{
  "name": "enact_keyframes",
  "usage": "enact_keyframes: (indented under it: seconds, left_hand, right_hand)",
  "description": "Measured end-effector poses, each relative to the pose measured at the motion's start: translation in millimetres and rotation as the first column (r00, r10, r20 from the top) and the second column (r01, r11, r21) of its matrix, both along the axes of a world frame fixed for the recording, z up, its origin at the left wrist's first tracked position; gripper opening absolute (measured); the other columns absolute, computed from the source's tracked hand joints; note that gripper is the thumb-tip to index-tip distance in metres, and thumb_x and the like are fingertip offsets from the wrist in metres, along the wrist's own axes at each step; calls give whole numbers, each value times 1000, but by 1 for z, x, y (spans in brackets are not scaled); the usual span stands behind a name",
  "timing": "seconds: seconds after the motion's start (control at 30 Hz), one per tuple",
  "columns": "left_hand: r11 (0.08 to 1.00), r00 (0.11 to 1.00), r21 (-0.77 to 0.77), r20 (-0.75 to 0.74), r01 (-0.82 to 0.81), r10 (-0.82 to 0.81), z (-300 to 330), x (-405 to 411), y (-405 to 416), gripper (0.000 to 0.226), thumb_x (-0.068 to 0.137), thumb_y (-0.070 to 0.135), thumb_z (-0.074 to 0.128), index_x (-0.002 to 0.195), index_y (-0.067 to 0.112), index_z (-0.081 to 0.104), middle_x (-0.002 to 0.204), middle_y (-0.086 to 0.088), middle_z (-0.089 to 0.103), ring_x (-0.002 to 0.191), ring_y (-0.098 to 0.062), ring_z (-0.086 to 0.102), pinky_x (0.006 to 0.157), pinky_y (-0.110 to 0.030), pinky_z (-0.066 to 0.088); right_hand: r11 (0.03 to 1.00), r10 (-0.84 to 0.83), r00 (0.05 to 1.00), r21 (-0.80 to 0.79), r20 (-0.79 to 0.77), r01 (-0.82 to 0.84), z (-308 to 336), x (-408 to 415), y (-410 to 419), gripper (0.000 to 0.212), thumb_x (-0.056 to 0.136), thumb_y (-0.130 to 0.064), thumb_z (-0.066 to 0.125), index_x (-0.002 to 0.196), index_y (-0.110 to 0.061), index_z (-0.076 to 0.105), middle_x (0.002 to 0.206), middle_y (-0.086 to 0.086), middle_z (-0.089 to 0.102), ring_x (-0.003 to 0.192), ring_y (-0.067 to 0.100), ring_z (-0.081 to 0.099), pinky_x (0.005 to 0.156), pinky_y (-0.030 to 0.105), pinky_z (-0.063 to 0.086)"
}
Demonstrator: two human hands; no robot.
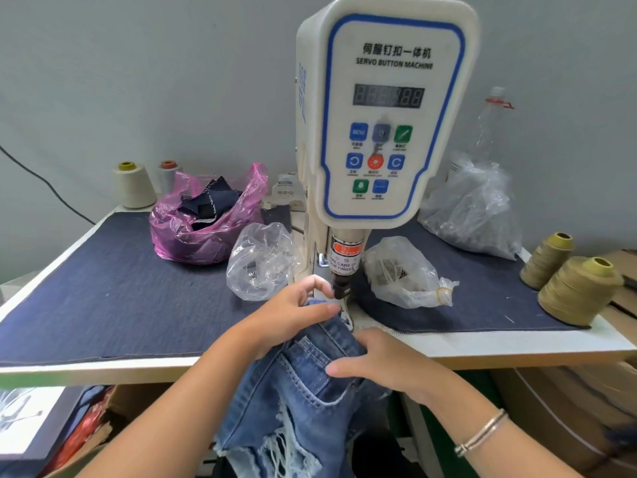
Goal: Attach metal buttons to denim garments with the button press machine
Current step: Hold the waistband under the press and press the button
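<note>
Under the punch (339, 284) of the button press machine (389, 108), you have the waistband end of the denim garment (303, 384). Garment's long axis runs from the punch back toward you, trailing off the desk (103, 294) edge. Your left hand (293, 315) is the nearer of the 2 hands to the punch: fingers curled, pinching the waistband tip just beside it. Your right hand (375, 363) grips the waistband further back. Button itself not visible. Judgement: fingertips sit close to the punch; clear them before pressing.
</note>
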State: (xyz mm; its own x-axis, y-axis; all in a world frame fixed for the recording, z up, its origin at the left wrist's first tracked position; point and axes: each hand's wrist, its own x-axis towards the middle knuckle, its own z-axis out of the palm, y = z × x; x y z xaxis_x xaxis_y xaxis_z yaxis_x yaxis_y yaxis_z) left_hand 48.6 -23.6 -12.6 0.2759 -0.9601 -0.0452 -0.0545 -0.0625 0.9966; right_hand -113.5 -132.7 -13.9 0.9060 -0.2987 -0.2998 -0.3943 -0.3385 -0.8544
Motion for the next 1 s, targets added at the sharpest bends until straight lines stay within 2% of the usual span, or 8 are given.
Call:
enact_keyframes:
  seconds: [0.13, 0.2, 0.3, 0.43, 0.57, 0.73, 0.9, 1.0]
  left_hand:
    - [998, 1000, 63, 7, -21, 20, -7, 12, 5, 36, 68, 46, 76, 91, 30, 54, 66, 10, 61, 63, -5, 59, 64, -19, 46]
    - [994, 1000, 110, -13, -2, 4, -12, 17, 8, 44, 64, 48, 80, 100, 33, 59, 84, -6, 65, 79, -19, 66, 80, -33, 53]
    - [993, 994, 112, -105, 37, -25, -17, 19, 12, 69, 61, 48, 85, 121, 29, 57, 121, -30, 58, 109, -41, 62, 103, -56, 41]
    - [981, 965, 136, -240, 141, -105, -23, 21, 17, 93, 59, 48, 87, 136, 19, 43, 128, -20, 61, 118, -34, 60, 102, -49, 45]
    - [952, 971, 217, -147, 217, -188, -18, 18, 19, 72, 70, 37, 78, 132, 15, 48, 128, -8, 63, 120, -26, 59, 105, -44, 44]
    - [957, 989, 250, -53, 146, -137, -4, 25, 10, 37, 78, 21, 73, 113, 11, 67, 116, -14, 69, 109, -33, 65, 102, -50, 46]
    - [933, 979, 298, -31, 201, -201, 0, 36, 8, 33, 90, 15, 62, 123, 13, 59, 122, -9, 67, 114, -27, 63, 94, -29, 51]
    - [936, 987, 311, -31, 162, -160, -3, 38, 6, 30, 95, 8, 55, 125, 11, 56, 121, -10, 67, 113, -27, 63, 92, -30, 53]
  right_hand:
    - [973, -79, 995, 223, 60, 64, 0, 2, -7, 20, 72, -27, 61, 88, -26, 72, 93, -1, 75, 88, 14, 69, 82, 30, 51]
    - [940, -102, 988, 335, 116, 58, 2, 3, -11, 30, 78, -17, 58, 105, -18, 70, 105, 8, 73, 98, 20, 68, 84, 29, 53]
    - [873, -165, 965, 486, 203, 47, 4, 8, -15, 27, 90, -8, 56, 115, -10, 67, 112, 15, 69, 104, 26, 66, 84, 30, 52]
    - [793, -247, 943, 605, 224, 64, 6, 14, -21, 21, 81, -18, 62, 96, -21, 76, 99, 8, 73, 89, 15, 69, 72, 24, 54]
    - [751, -273, 937, 657, 217, 67, 3, 14, -31, 19, 78, -19, 63, 90, -25, 77, 93, 6, 74, 83, 15, 70, 68, 25, 54]
    - [781, -229, 952, 623, 203, 54, 8, 17, -40, 17, 76, -14, 71, 90, -21, 78, 95, 9, 74, 84, 18, 70, 70, 26, 55]
    - [850, -105, 982, 526, 160, 5, 13, 19, -52, 31, 77, -7, 70, 107, -13, 67, 108, 12, 69, 98, 23, 66, 88, 33, 52]
    - [927, 55, 996, 367, 69, -76, 13, 21, -58, 34, 83, -5, 70, 115, -13, 63, 112, 8, 70, 103, 22, 67, 83, 30, 54]
